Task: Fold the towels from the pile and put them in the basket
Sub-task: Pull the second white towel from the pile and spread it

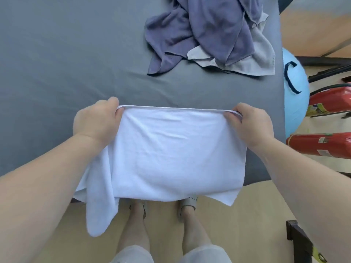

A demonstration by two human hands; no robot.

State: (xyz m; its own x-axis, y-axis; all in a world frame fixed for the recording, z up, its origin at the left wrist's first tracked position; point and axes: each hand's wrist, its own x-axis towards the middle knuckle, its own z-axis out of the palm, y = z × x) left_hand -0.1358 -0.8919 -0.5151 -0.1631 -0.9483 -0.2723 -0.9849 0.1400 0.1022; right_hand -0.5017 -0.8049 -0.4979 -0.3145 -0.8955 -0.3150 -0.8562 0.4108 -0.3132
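Your left hand (96,118) and right hand (250,124) each pinch a far corner of the white towel (174,154), stretched between your fingers.

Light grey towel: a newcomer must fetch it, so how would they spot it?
On the grey-covered table, find the pile at the far right. The light grey towel pokes out underneath, near the table's edge; the towels over it are purple-blue.
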